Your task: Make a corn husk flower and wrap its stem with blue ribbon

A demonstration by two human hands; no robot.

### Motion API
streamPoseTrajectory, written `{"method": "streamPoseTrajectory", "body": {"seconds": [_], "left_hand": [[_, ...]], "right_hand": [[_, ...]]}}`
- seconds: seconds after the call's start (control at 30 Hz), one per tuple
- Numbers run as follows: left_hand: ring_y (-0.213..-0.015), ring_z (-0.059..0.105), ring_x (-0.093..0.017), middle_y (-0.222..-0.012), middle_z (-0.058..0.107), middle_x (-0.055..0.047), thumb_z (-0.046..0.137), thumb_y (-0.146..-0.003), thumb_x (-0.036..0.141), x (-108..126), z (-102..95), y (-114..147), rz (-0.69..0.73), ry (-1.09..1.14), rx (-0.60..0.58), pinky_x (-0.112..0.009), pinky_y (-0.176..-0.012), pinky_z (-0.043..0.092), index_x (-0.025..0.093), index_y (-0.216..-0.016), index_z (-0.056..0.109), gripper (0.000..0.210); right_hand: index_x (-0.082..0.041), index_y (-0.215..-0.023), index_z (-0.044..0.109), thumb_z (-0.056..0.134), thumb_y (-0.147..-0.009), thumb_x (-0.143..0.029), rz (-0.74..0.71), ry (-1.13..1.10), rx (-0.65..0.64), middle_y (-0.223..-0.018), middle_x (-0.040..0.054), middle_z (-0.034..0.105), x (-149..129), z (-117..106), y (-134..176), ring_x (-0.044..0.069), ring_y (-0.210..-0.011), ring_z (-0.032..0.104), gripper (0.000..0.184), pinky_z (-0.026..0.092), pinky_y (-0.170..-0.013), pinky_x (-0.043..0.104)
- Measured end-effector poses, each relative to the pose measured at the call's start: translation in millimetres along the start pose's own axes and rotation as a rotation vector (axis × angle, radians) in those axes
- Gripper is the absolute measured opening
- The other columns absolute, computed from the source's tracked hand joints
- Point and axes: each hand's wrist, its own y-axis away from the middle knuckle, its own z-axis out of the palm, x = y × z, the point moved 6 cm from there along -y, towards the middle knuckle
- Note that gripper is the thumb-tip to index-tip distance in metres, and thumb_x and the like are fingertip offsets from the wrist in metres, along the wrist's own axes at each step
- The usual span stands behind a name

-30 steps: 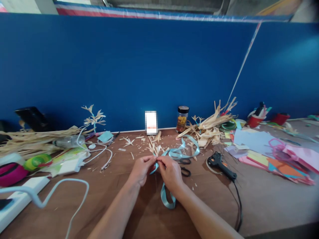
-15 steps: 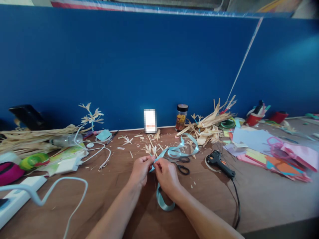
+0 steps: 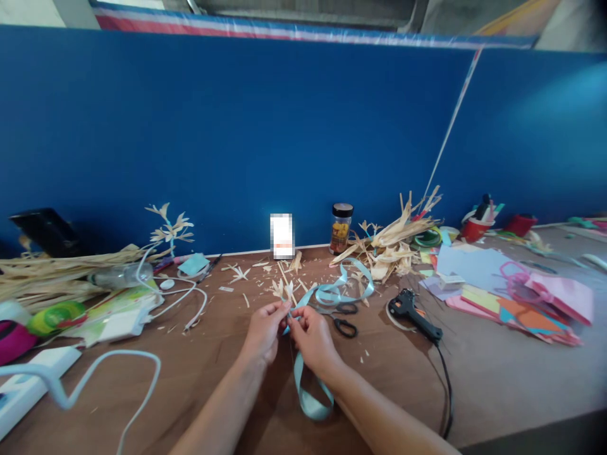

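My left hand (image 3: 266,328) pinches the base of a small pale dried-husk flower (image 3: 283,291), whose petals stick up above the fingertips. Against it, my right hand (image 3: 313,335) has its fingers closed on a light blue satin ribbon (image 3: 310,404). One length of the ribbon hangs in a loop below the right hand; another runs up and curls on the table beyond. Where the ribbon meets the stem is mostly hidden by my fingers. Black-handled scissors (image 3: 346,327) lie just right of my right hand, partly under the ribbon.
A black glue gun (image 3: 415,315) with its cord lies to the right, near coloured paper (image 3: 474,265). Behind are a dark-lidded jar (image 3: 341,230) and dried husks (image 3: 393,246). White cables and a power strip (image 3: 38,385) occupy the left. A blue partition (image 3: 284,126) stands at the back.
The view has tilted slightly upward and shifted right. My right hand's fingers have shifted at the flower's base, and the hanging ribbon loop has swung a little lower.
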Motion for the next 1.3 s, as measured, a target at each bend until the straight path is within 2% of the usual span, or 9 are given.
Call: {"method": "streamPoseTrajectory", "body": {"seconds": [0.17, 0.4, 0.63, 0.83, 1.0, 1.1, 1.2, 1.3], "left_hand": [[-0.039, 0.041, -0.004, -0.048, 0.052, 0.003, 0.073, -0.052, 0.031, -4.6, 4.1, -0.3, -0.045, 0.059, -0.062, -0.017, -0.04, 0.031, 0.011, -0.066, 0.06, 0.027], [-0.045, 0.048, -0.006, -0.055, 0.057, 0.0, 0.072, -0.057, 0.03, -5.7, 8.3, 4.4, -0.098, 0.087, -0.139, -0.018, -0.046, 0.04, 0.012, -0.077, 0.064, 0.029], [-0.055, 0.056, -0.012, -0.061, 0.064, -0.005, 0.074, -0.052, 0.025, -10.4, 8.3, 7.6, -0.119, 0.049, -0.126, -0.025, -0.056, 0.045, 0.01, -0.073, 0.066, 0.027], [-0.053, 0.054, -0.01, -0.057, 0.062, -0.003, 0.075, -0.047, 0.026, -5.3, 5.6, 9.4, -0.061, 0.04, -0.021, -0.021, -0.054, 0.043, 0.01, -0.061, 0.064, 0.024], [-0.05, 0.049, -0.008, -0.056, 0.059, -0.001, 0.072, -0.053, 0.03, -1.7, -2.7, 5.4, 0.012, -0.035, 0.017, -0.018, -0.048, 0.036, 0.01, -0.068, 0.064, 0.026], [-0.044, 0.041, -0.005, -0.05, 0.054, 0.002, 0.069, -0.055, 0.034, 1.5, -5.3, 4.0, 0.053, -0.109, 0.034, -0.017, -0.043, 0.028, 0.01, -0.069, 0.065, 0.027], [-0.042, 0.037, -0.005, -0.047, 0.05, 0.003, 0.068, -0.056, 0.037, 2.5, 1.2, 6.6, 0.075, -0.155, -0.021, -0.017, -0.042, 0.026, 0.01, -0.063, 0.064, 0.028], [-0.042, 0.036, -0.005, -0.046, 0.05, 0.003, 0.067, -0.057, 0.039, 1.8, 8.4, 10.7, 0.094, -0.196, -0.067, -0.018, -0.042, 0.026, 0.01, -0.061, 0.063, 0.03]], "right_hand": [[-0.013, -0.074, 0.055, 0.05, -0.071, -0.03, 0.204, -0.266, -0.009, -0.045, -0.0054, 0.047, 11.1, 4.2, -4.8, 0.006, -0.035, 0.036, 0.018, 0.028, -0.035, 0.016], [-0.014, -0.066, 0.052, 0.052, -0.068, -0.029, 0.244, -0.331, 0.027, -0.043, -0.0053, 0.047, 8.9, -1.3, -5.6, 0.005, -0.035, 0.036, 0.016, 0.027, -0.035, 0.016], [-0.013, -0.067, 0.055, 0.05, -0.069, -0.029, 0.159, -0.23, 0.057, -0.045, -0.0043, 0.048, 6.4, -10.2, -9.2, 0.006, -0.037, 0.038, 0.017, 0.031, -0.037, 0.017], [-0.014, -0.066, 0.055, 0.048, -0.074, -0.035, 0.067, -0.019, 0.076, -0.048, -0.0012, 0.054, 7.0, -9.9, -6.2, 0.009, -0.041, 0.045, 0.024, 0.033, -0.042, 0.018], [-0.015, -0.067, 0.058, 0.048, -0.074, -0.031, -0.101, 0.054, 0.029, -0.058, 0.0005, 0.058, -8.5, -17.2, -10.1, 0.011, -0.054, 0.05, 0.019, 0.037, -0.052, 0.021], [-0.016, -0.076, 0.06, 0.049, -0.074, -0.03, -0.104, -0.064, 0.017, -0.065, 0.0009, 0.059, -13.0, -23.4, -16.3, 0.011, -0.059, 0.05, 0.018, 0.038, -0.056, 0.022], [-0.014, -0.086, 0.059, 0.05, -0.074, -0.031, -0.013, -0.307, -0.003, -0.069, 0.0011, 0.058, -10.2, -22.7, -20.5, 0.01, -0.059, 0.048, 0.022, 0.037, -0.055, 0.021], [-0.014, -0.081, 0.058, 0.056, -0.07, -0.03, 0.071, -0.516, -0.044, -0.067, -0.0002, 0.056, -7.0, -17.1, -21.2, 0.009, -0.058, 0.047, 0.019, 0.036, -0.054, 0.02]]}}
